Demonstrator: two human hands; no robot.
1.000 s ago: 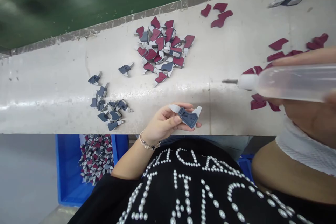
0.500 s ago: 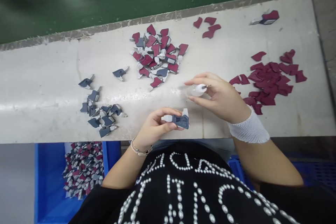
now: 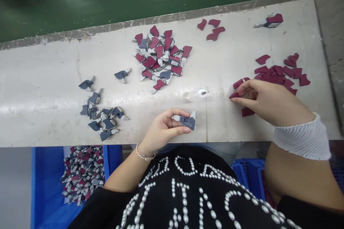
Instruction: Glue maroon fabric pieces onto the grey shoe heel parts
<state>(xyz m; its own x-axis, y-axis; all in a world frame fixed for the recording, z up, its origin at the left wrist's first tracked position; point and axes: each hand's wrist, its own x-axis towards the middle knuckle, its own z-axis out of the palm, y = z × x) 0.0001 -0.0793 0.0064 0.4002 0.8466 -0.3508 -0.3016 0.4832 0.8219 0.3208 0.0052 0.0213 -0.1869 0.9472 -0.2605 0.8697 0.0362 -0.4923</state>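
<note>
Left hand (image 3: 164, 128) holds a grey-and-white part (image 3: 187, 122) over near side of counter (image 3: 40, 96). Right hand (image 3: 274, 102) pinches a maroon piece (image 3: 234, 95) beside maroon pile (image 3: 270, 75), right. Clear bottle (image 3: 197, 93) sits between hands. Mostly maroon-topped heap (image 3: 159, 52) lies far centre; grey parts (image 3: 109, 123), left; filled blue crate (image 3: 40, 186), near left.
</note>
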